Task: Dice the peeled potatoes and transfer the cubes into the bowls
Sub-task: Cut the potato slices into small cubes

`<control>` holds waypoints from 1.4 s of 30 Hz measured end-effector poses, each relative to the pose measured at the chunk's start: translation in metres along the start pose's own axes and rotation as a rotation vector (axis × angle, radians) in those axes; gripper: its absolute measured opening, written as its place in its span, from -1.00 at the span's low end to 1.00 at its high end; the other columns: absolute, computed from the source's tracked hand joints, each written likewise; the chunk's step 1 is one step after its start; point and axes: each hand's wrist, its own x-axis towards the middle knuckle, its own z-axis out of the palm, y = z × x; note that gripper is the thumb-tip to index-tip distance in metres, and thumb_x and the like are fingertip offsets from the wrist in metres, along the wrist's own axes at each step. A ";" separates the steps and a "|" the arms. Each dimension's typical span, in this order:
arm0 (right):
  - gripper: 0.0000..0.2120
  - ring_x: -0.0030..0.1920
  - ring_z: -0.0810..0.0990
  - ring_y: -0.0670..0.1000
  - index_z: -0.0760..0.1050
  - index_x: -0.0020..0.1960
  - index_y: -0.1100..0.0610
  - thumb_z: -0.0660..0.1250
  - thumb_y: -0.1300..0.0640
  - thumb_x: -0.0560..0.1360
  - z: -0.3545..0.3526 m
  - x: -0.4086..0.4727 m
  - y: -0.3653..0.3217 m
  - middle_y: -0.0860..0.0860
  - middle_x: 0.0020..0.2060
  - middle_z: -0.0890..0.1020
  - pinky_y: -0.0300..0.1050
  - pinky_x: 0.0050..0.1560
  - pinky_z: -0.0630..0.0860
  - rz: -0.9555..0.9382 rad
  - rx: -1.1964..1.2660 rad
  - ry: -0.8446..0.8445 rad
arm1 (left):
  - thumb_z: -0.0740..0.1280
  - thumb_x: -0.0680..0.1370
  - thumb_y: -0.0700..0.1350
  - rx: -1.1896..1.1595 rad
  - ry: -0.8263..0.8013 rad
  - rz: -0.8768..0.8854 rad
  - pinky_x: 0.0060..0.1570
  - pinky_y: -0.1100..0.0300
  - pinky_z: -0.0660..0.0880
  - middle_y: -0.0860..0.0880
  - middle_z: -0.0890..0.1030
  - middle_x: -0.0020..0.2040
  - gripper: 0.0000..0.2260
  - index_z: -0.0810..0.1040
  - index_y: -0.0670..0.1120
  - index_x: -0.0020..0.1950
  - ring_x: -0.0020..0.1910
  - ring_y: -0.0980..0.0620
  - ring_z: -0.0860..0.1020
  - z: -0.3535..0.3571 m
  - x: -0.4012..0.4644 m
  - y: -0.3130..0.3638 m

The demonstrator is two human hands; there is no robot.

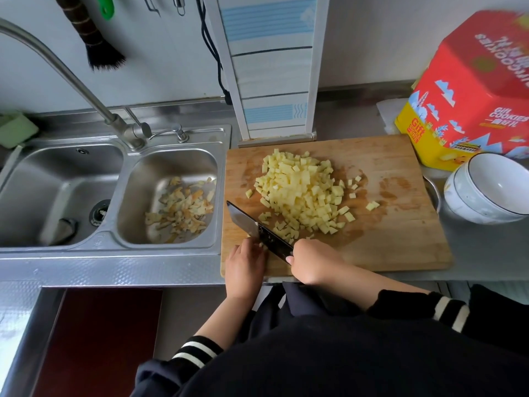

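Nearest, dark sleeves with white stripes [449, 312]. Just ahead of them, right hand [313, 262] curled round the handle of the knife [259, 229], blade running up and left from the knuckles, edge down on the cutting board [400, 247]. Immediately left of the blade, left hand [246, 263], fingers bent down at the steel, pinning a small bit of potato [261, 245] against it (mostly hidden, so shape unclear). Beyond both hands, touching the far side of the blade, a big heap of potato cubes [300, 193]; a few strays farther right of the heap, well past the right hand. Far right of the right hand, off the board's edge, stacked white bowls [486, 190], tilted, holding nothing visible. Behind those, a red and yellow cookie tin [469, 90]. Left of the left hand, the small sink basin [171, 167] with potato peelings [183, 207]; farther left, the larger basin and the tap [86, 93].
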 end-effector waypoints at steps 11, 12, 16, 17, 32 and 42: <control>-0.73 -0.29 0.49 -0.02 0.40 -0.13 0.06 0.13 -0.09 0.63 -0.021 -0.014 0.027 -0.04 -0.28 0.52 -0.13 -0.35 0.34 0.045 0.159 0.199 | 0.38 0.54 -0.16 -0.019 -0.092 0.184 -0.13 0.14 0.41 0.03 0.65 -0.06 -0.82 0.59 -0.07 0.14 -0.07 -0.01 0.54 0.002 0.015 0.008; -0.72 -0.28 0.48 -0.02 0.38 -0.16 0.04 0.14 -0.09 0.63 -0.024 -0.016 0.030 -0.04 -0.28 0.51 -0.13 -0.34 0.33 0.056 0.178 0.223 | 0.36 0.56 -0.16 -0.059 -0.112 0.161 -0.12 0.19 0.39 0.07 0.64 -0.03 -0.80 0.55 -0.05 0.19 -0.06 0.05 0.53 0.002 0.015 0.010; -0.72 -0.26 0.47 0.00 0.35 -0.20 0.03 0.15 -0.07 0.63 -0.033 -0.021 0.031 -0.07 -0.30 0.47 -0.12 -0.32 0.34 0.057 0.179 0.244 | 0.35 0.58 -0.08 -0.235 -0.036 -0.022 -0.16 0.23 0.46 0.17 0.57 0.00 -0.87 0.48 0.03 0.11 -0.05 0.16 0.55 -0.008 0.016 0.008; -0.75 -0.24 0.49 0.01 0.38 -0.15 0.04 0.16 -0.07 0.62 -0.033 -0.020 0.030 -0.07 -0.30 0.48 -0.12 -0.33 0.34 0.044 0.180 0.228 | 0.35 0.57 -0.09 -0.277 -0.013 -0.083 -0.17 0.23 0.46 0.15 0.56 -0.03 -0.90 0.47 0.03 0.06 -0.04 0.12 0.56 -0.011 0.016 0.007; -0.73 -0.38 0.52 0.05 0.40 -0.24 0.04 0.21 -0.03 0.60 -0.037 -0.014 0.023 -0.03 -0.44 0.46 -0.13 -0.30 0.41 -0.041 0.406 0.201 | -0.06 0.67 0.22 0.291 -0.055 0.580 0.42 -0.08 0.29 -0.13 0.34 0.50 -0.44 0.21 -0.12 0.53 0.51 -0.12 0.21 0.007 0.005 -0.008; -0.75 -0.37 0.53 0.03 0.42 -0.20 0.06 0.21 -0.04 0.58 -0.037 -0.010 0.027 -0.03 -0.38 0.51 -0.16 -0.35 0.41 -0.031 0.283 0.132 | 0.39 0.56 -0.21 -0.277 0.281 0.052 0.00 0.14 0.46 0.11 0.60 -0.09 -0.90 0.66 -0.10 0.05 -0.05 0.08 0.51 -0.027 0.023 0.005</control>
